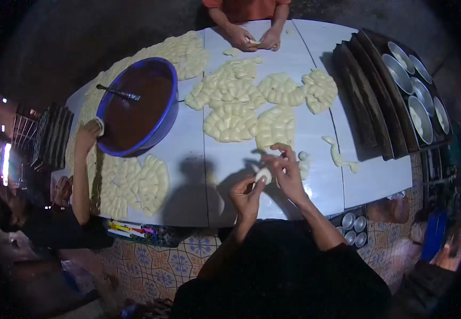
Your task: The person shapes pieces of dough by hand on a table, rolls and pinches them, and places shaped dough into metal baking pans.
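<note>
A small piece of pale dough (264, 175) is pinched between the thumb and fingers of my left hand (246, 196), above the near part of the table. My right hand (289, 175) is just to its right, fingers spread and raised, with nothing visible in them. Small dough scraps (304, 166) lie by my right hand. Beyond both hands, scored dough portions (275, 127) are clustered on the white table (188, 143). A thin, crooked dough strip (339, 157) rests farther right.
Left of centre, a blue basin (175, 101) holds brown filling (142, 109) and a utensil (118, 93). A co-worker's hand (86, 135) holds dough beside it. Across the table, another person's hands (254, 40) work dough. Dark trays (371, 101) and metal cups (400, 74) stand right.
</note>
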Demonstrator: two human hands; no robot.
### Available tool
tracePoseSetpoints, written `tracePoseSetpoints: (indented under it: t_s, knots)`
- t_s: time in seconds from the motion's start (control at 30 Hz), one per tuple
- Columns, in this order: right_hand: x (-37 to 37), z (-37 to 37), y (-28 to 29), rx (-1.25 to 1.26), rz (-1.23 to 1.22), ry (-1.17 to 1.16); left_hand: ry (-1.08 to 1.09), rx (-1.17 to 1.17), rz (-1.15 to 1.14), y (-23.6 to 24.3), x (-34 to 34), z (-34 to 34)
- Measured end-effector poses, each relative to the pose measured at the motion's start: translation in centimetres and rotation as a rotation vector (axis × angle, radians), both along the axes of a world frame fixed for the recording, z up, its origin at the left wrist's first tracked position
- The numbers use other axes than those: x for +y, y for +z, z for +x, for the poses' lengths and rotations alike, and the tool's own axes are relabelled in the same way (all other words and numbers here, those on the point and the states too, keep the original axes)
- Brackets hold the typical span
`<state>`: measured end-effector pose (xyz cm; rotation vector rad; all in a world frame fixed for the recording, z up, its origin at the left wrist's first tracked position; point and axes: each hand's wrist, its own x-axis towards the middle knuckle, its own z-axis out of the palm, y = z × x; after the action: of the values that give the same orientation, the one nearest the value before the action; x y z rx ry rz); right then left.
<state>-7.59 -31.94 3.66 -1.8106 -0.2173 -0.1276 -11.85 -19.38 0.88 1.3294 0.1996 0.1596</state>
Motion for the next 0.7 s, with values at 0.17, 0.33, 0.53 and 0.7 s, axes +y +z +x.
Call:
tracePoseSetpoints:
  t_s: [0.17,0.33,0.53,0.7]
  knots:
    - [3.5,0.5,-0.2,-0.11,0.124,0.467,-0.224,0.185,-1.06,0.4,2.9,0.0]
    - [3.5,1.7,-2.6,0.371,0.404,0.554,-0.532,0.01,-1.303,4.2,5.8,2.8]
    - [4.4,3.2,-1.2,0.283,0.327,0.426,0.001,0.106,0.451,4.6,22.1,20.5]
    - [5.3,2.5,-2.5,0.423,0.427,0.408,-0.172,0.457,1.007,3.5,29.9,25.6]
